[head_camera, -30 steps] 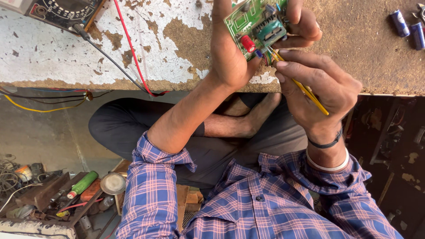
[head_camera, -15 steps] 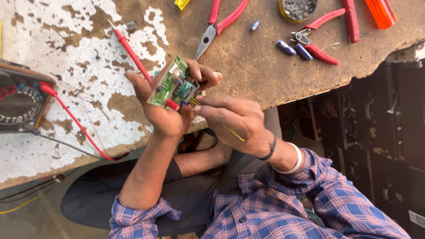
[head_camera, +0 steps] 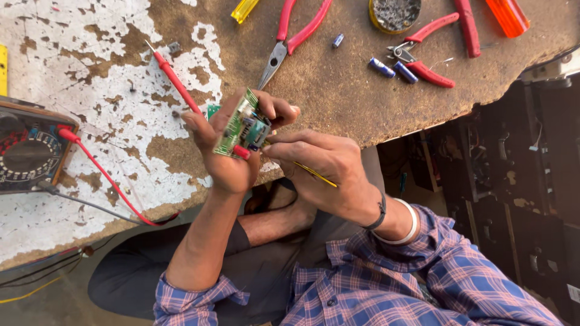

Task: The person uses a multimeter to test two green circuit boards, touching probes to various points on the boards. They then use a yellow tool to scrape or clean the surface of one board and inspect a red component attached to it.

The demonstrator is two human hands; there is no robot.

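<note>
My left hand [head_camera: 226, 163] grips a small green circuit board [head_camera: 240, 125] from below and behind, tilted on edge above the bench's front rim. My right hand [head_camera: 326, 169] pinches a thin yellow tool [head_camera: 314, 174], its tip end hidden by my fingers right at the board's components. A red part shows at the board's lower corner. Both hands touch around the board.
A worn bench [head_camera: 338, 102] with peeling white paint carries a multimeter [head_camera: 27, 154] at left with a red probe [head_camera: 175, 75], red-handled pliers [head_camera: 290, 36], red cutters [head_camera: 426, 51], small blue capacitors [head_camera: 393, 69], a round tin [head_camera: 396, 13]. Dark shelving stands at right.
The view has shifted so the bench's back tools appear; my hands with the board now sit lower, near the bench's front edge. Both grips are unchanged.
</note>
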